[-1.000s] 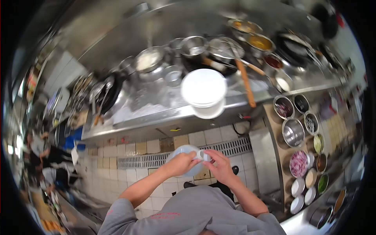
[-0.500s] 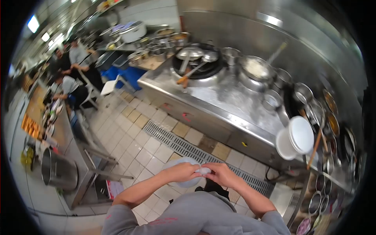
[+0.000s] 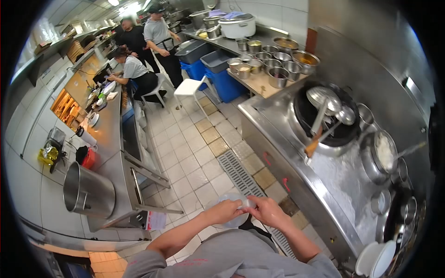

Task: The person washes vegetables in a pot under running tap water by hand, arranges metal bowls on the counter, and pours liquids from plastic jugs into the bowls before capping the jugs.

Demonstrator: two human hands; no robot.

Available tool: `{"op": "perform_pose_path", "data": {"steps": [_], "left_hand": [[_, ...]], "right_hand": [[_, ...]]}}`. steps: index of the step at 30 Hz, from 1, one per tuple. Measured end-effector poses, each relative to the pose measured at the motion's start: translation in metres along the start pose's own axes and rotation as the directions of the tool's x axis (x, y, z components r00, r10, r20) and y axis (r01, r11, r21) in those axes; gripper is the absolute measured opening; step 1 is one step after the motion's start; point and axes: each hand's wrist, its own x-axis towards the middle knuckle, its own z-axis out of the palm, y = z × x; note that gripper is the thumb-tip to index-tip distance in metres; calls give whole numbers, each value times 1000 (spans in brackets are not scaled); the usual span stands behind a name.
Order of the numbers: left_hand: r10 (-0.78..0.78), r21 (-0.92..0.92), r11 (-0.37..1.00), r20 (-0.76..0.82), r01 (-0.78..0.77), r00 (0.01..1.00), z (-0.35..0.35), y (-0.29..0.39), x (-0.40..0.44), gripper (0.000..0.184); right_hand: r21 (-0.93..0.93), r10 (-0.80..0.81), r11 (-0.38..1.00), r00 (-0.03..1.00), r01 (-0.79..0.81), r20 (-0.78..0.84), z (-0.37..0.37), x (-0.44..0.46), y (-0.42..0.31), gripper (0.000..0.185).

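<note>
Both hands meet in front of the grey shirt at the lower middle of the head view. My left hand (image 3: 224, 211) has its fingers closed at a whitish, translucent container (image 3: 232, 221), whose round shape shows beneath it. Just to its right, my right hand (image 3: 268, 211) is closed on a small whitish piece (image 3: 246, 204) between the two hands. That piece is too small and partly covered to name. Much of the container is hidden behind the fingers and wrists.
A steel stove counter (image 3: 296, 180) with a wok (image 3: 331, 132) runs along the right. A steel table with a tall pot (image 3: 89, 192) stands left. Farther back are a white stool (image 3: 190, 87), blue bins (image 3: 229, 85) and three people near the far aisle.
The view has swung left, so the stove counter and white bucket now lie farther right and the left table and people show larger. Both hands stay together at the container.
</note>
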Motion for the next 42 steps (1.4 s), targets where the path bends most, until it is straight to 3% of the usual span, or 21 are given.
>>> {"op": "perform_pose_path", "data": {"steps": [3,7,9,12,15,17,19,22,25,28,31,34,38,40,42], "left_hand": [[-55,39,998,-24,56,998,-64,-34,21,33],[-38,67,997,-39,40,999,-145,-91,50,34],[-4,58,998,-16,5,1000,-184,-123,66,34],[65,51,997,3,-66,998,-244,-178,98,33],[121,6,993,5,-121,993,-300,-222,131,34],[137,-39,990,-3,-137,991,-335,-244,147,36],[189,23,982,29,-189,982,-367,-270,167,38],[190,61,979,56,-193,980,-413,-294,197,39],[197,58,978,31,-199,980,-460,-315,228,38],[277,59,958,37,-279,960,-500,-341,274,37],[341,56,937,82,-346,936,-536,-361,326,35],[363,105,920,142,-379,921,-574,-370,376,35],[386,170,894,175,-414,906,-629,-376,440,36],[392,177,888,190,-424,900,-660,-376,469,36],[408,164,886,167,-434,897,-692,-370,496,36]], "right_hand": [[-8,-196,981,980,196,48,-7,84,10,35],[-171,-514,827,843,536,156,-15,194,18,36],[-293,-605,690,749,662,270,-17,247,20,38],[-307,-661,611,684,730,311,-22,326,23,39],[-166,-485,839,850,519,204,-21,395,22,37],[-257,-212,931,958,258,194,-19,433,15,44],[-331,84,943,973,-8,216,-23,474,-2,48],[-407,287,896,931,-177,226,-34,531,-13,47],[-253,-156,953,986,166,60,-54,569,-6,49],[-351,-226,907,972,233,60,-70,619,21,50],[-353,-214,914,977,201,0,-94,668,37,46],[-278,-42,959,998,56,54,-125,714,54,40],[-415,253,885,967,-213,43,-163,785,67,45],[-371,-26,929,996,-7,-83,-186,810,79,47],[-370,-285,906,942,205,-176,-209,836,87,49]]}}
